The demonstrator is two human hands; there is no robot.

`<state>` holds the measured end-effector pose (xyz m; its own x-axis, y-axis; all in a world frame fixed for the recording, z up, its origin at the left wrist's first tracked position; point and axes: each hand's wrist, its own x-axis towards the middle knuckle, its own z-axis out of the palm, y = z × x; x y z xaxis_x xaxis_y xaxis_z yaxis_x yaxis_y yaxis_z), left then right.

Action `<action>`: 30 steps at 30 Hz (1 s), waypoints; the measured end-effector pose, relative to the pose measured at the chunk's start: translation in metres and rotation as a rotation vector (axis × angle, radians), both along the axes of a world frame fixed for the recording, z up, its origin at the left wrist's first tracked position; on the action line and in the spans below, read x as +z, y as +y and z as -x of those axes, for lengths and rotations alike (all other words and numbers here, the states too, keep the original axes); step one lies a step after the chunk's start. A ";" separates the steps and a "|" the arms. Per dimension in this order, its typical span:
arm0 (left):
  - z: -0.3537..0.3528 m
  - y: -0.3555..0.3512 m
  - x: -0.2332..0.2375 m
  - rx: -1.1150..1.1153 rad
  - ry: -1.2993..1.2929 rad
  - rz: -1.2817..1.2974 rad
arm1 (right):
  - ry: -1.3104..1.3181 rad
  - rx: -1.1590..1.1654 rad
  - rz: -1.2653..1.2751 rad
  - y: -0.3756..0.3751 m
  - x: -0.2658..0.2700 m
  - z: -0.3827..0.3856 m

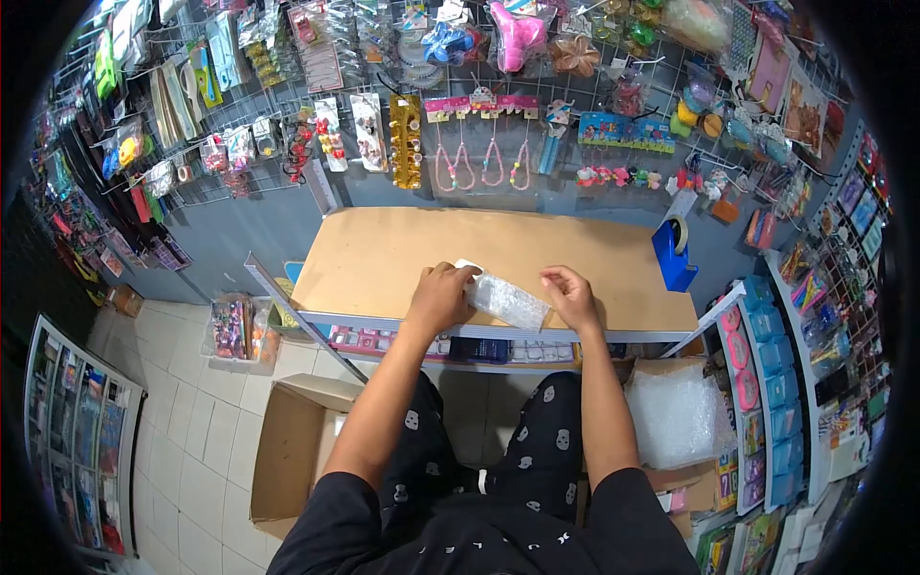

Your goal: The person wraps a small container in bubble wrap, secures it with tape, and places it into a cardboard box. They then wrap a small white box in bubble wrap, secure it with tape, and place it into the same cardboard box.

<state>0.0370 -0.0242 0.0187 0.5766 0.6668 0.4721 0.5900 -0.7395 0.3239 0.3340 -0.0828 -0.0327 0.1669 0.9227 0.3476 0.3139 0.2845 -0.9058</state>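
Observation:
A small piece of bubble wrap lies slantwise near the front edge of the wooden table, with a white corner showing at its upper left end. My left hand grips that end, its fingers bent over it. Just right of the wrap, my right hand is raised a little, thumb and fingertips pinched together. Whether something thin sits in that pinch is too small to make out. A blue tape dispenser with a roll of tape stands at the table's right end.
Packaged accessories hang on a wire grid behind the table. Below the tabletop is a shelf with a dark phone-like item. An open cardboard box stands at lower left; more bubble wrap fills a box at right.

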 end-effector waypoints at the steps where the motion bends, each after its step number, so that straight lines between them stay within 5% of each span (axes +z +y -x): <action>1: -0.003 -0.003 -0.004 0.017 -0.048 -0.014 | 0.016 0.024 -0.025 -0.002 0.003 0.007; 7: -0.009 -0.010 -0.008 0.005 -0.203 0.020 | -0.389 0.097 0.008 -0.020 0.029 0.013; 13: -0.004 0.019 -0.015 -0.171 -0.317 0.252 | -0.137 0.298 0.158 -0.023 0.022 0.014; 16: -0.003 0.021 -0.020 -0.196 -0.357 0.360 | -0.001 0.189 0.165 -0.021 0.022 0.021; 19: -0.002 0.017 -0.017 -0.153 -0.342 0.530 | -0.183 0.184 -0.032 -0.019 0.031 0.032; 30: 0.000 0.017 -0.024 -0.231 -0.356 0.277 | -0.710 0.468 -0.141 -0.010 0.057 0.064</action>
<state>0.0373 -0.0076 -0.0048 0.5591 0.6687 0.4901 0.2382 -0.6958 0.6776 0.2702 -0.0925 0.0248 -0.5202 0.7826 0.3420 0.6151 0.6211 -0.4856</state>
